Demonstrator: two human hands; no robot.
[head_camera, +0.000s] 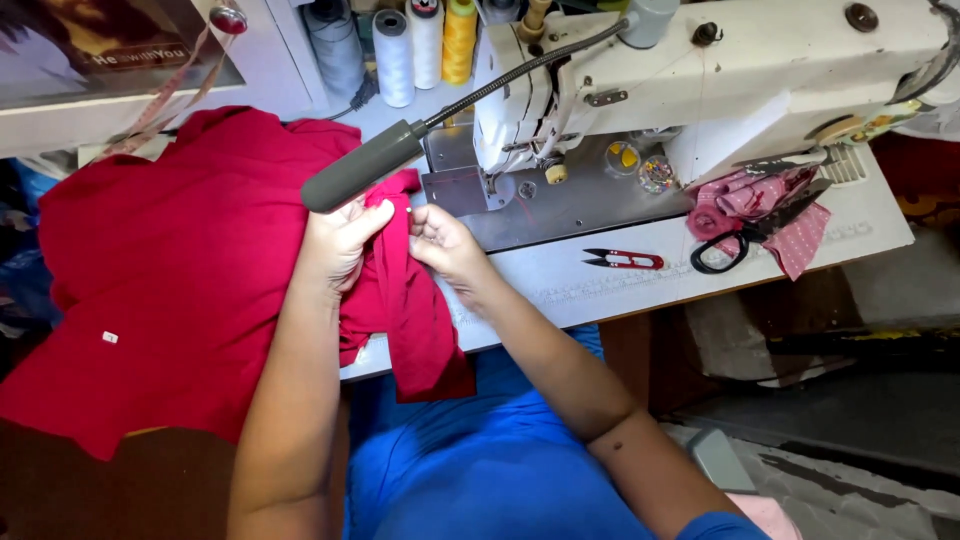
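A large red cloth (170, 270) lies spread over the left side of the sewing table and hangs off its front edge. My left hand (335, 240) grips a folded edge of the red cloth just below the grey lamp head (360, 165). My right hand (445, 245) pinches the same strip of red cloth from the right, close to the left hand. Both hands sit in front of the white sewing machine (720, 70), left of its needle area (525, 150).
Red thread snips (625, 260) lie on the white table. Black-handled scissors (745, 240) rest on pink fabric scraps (775, 205) at the right. Thread spools (420, 45) stand behind the machine. A measuring tape (165, 95) hangs at top left.
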